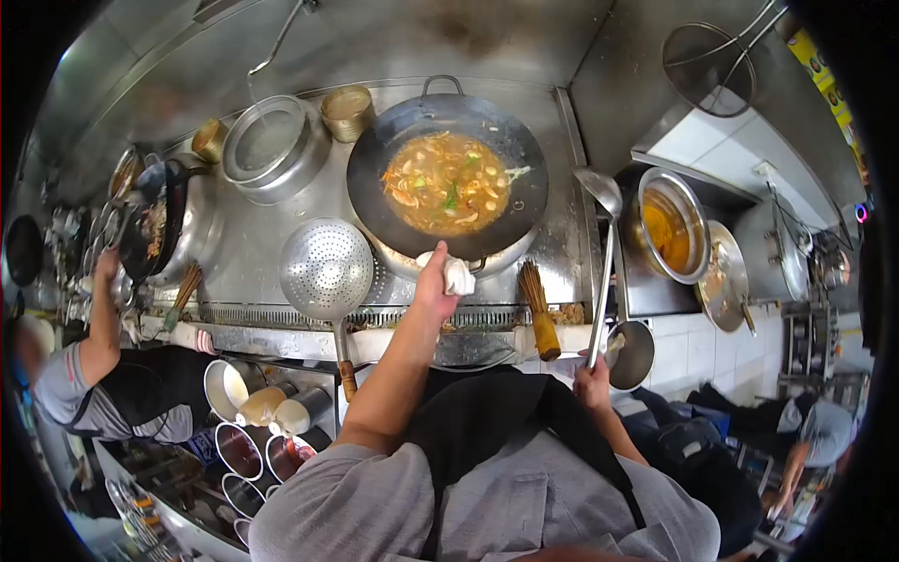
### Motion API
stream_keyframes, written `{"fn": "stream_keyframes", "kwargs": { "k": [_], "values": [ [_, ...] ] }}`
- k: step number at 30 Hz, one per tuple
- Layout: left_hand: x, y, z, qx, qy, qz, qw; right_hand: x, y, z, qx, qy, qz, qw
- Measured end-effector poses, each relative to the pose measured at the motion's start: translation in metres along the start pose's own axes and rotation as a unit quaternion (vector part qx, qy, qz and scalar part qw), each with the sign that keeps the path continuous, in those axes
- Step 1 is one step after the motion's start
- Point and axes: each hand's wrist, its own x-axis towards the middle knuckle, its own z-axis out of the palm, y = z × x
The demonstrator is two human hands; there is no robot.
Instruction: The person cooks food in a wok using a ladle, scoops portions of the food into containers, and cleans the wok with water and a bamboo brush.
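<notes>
Holding one cloth [458, 278] and one ladle [605, 195] are two hands [432, 285].

Person's own hands [434, 292] [591, 384]: 2
Soup-filled wok [368, 178]: 1
Long-handled ladle [604, 281]: 1
White cloth [458, 277]: 1
Perforated skimmer [326, 269]: 1
Bamboo brushes [537, 314] [187, 286]: 2

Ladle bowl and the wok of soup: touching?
Apart. The head view plainly shows a strip of steel counter between the ladle bowl and the wok.
</notes>
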Motion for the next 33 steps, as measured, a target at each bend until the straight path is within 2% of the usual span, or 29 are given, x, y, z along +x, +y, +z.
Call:
{"fn": "stream_keyframes", "kwargs": {
  "k": [1, 3, 4, 5, 8, 11, 13, 15, 17, 18, 19, 21, 23, 27, 29, 33],
  "values": [
    [-0.002, 0.000, 0.004, 0.000, 0.006, 0.013, 1.000, 0.021, -0.014, -0.006, -0.026, 0.017, 0.005, 1.000],
    [-0.009, 0.003, 0.007, 0.087, 0.013, 0.040, 0.995, 0.054, -0.041, -0.011, -0.010, 0.019, 0.022, 1.000],
    [-0.003, 0.002, 0.008, 0.119, 0.061, 0.043, 0.990, 0.063, -0.055, -0.010, -0.014, 0.012, 0.019, 1.000],
    [0.005, 0.001, 0.005, 0.118, 0.071, 0.052, 0.989, 0.073, -0.063, -0.012, -0.021, 0.006, 0.013, 1.000],
    [0.036, -0.008, -0.010, 0.120, 0.056, -0.001, 0.991, 0.103, -0.067, -0.019, 0.007, -0.034, -0.010, 0.999],
    [0.026, -0.027, -0.005, 0.113, 0.072, 0.070, 0.989, 0.123, -0.077, -0.017, 0.057, -0.080, -0.038, 0.994],
    [-0.010, -0.040, 0.018, 0.027, 0.064, 0.113, 0.991, 0.129, -0.083, -0.020, 0.087, -0.118, -0.040, 0.988],
    [-0.031, -0.055, 0.004, -0.003, 0.077, 0.103, 0.992, 0.132, -0.090, -0.029, 0.076, -0.141, -0.040, 0.986],
    [-0.061, -0.072, 0.001, -0.013, 0.108, 0.119, 0.987, 0.141, -0.095, -0.035, 0.079, -0.158, -0.045, 0.983],
    [-0.073, -0.078, -0.003, -0.017, 0.105, 0.141, 0.984, 0.142, -0.106, -0.039, 0.101, -0.209, -0.042, 0.972],
    [-0.085, -0.086, -0.007, -0.026, 0.106, 0.165, 0.980, 0.147, -0.108, -0.044, 0.063, -0.208, -0.031, 0.976],
    [-0.116, -0.093, -0.007, -0.017, 0.103, 0.152, 0.983, 0.148, -0.124, -0.040, 0.067, -0.234, -0.039, 0.969],
    [-0.140, -0.106, -0.007, -0.061, 0.099, 0.182, 0.977, 0.153, -0.134, -0.036, 0.076, -0.263, -0.033, 0.961],
    [-0.189, -0.125, -0.018, -0.046, 0.156, 0.265, 0.950, 0.159, -0.141, -0.001, 0.046, -0.369, -0.114, 0.921],
    [-0.204, -0.137, -0.053, -0.014, 0.136, 0.281, 0.950, 0.144, -0.146, 0.026, 0.042, -0.400, -0.108, 0.909],
    [-0.274, -0.177, -0.024, -0.031, 0.183, 0.324, 0.928, 0.131, -0.154, 0.036, 0.036, -0.475, -0.115, 0.872]
  ]
}}
